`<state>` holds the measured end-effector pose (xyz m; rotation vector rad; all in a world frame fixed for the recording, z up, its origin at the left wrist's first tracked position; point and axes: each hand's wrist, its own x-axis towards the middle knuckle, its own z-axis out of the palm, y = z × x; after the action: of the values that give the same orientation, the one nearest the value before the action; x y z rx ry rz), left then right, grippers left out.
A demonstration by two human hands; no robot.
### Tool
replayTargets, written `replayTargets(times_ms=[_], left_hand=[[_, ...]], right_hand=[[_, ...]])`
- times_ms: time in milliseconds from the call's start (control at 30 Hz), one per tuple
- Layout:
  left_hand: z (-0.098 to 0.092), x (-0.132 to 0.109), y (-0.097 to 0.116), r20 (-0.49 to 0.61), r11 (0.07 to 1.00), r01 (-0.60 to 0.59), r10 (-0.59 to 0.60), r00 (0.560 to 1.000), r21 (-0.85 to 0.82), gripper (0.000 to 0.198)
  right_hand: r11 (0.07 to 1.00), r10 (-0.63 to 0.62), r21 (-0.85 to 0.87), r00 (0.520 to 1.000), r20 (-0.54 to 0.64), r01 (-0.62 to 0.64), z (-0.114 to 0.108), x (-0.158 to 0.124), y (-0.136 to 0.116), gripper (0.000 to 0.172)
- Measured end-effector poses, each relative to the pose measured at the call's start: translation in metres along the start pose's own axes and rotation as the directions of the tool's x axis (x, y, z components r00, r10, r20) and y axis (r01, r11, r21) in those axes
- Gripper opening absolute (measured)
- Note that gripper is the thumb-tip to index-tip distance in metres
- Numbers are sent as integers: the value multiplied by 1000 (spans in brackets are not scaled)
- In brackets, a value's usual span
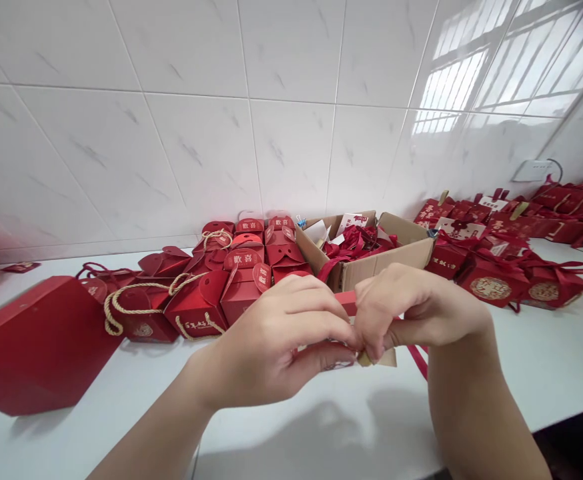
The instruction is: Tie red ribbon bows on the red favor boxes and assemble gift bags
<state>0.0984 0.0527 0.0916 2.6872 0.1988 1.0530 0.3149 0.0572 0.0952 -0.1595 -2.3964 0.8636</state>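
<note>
Both my hands meet above the middle of the counter around a small red gift box (pixel 345 302), mostly hidden behind them. My left hand (pixel 284 337) is closed on the box from the left, thumb below and fingers on top. With its fingers bent in a pinch, my right hand (pixel 401 308) grips the box's right part. A small gold tab (pixel 364 359) pokes out under the right fingertips, with a pale card-like edge (pixel 388 357) beside it. Dark red ribbon (pixel 418 361) hangs down beside the right wrist. How the fingers sit on the box's far side is hidden.
Behind stands an open cardboard carton (pixel 386 260) with red ribbons (pixel 356 241) and cards. Red gift boxes with rope handles (pixel 196 303) crowd the left, near a large red box (pixel 46 340). More ribboned boxes (pixel 491 280) line the right. A tiled wall (pixel 196 153) closes the back.
</note>
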Motion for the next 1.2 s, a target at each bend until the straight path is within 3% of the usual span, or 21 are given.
replayTargets(times_ms=[100,267,500,600,700,800,1000,1200], left_hand=[[-1,-1,-2,40,1000,26,-26,999,17,11],[2,0,0,39,991,105,-108,993,80,16],[5,3,1,94,988,137,-130,987,-67,16],[5,1,0,-39,986,162,-164,986,-29,13],[6,-1,1,-224,974,168,-132,965,149,12],[7,0,3,-317,947,168,-76,945,273,12],[10,1,1,-401,899,194,-23,916,392,13],[10,-1,1,-359,892,198,-43,932,407,11]], right_hand=[[1000,20,-20,1000,10,-19,1,1,-1,14],[996,31,-84,997,-68,-37,2,4,-1,13],[995,-69,-72,997,-46,66,3,5,0,14],[988,-80,-143,987,-141,59,4,7,-2,12],[983,-26,-179,959,-282,-26,7,8,-4,4],[980,21,-175,921,-388,-96,10,10,-6,16],[950,-111,-313,911,-396,-20,14,17,-6,19],[918,-154,-396,891,-428,-32,19,21,-3,19]])
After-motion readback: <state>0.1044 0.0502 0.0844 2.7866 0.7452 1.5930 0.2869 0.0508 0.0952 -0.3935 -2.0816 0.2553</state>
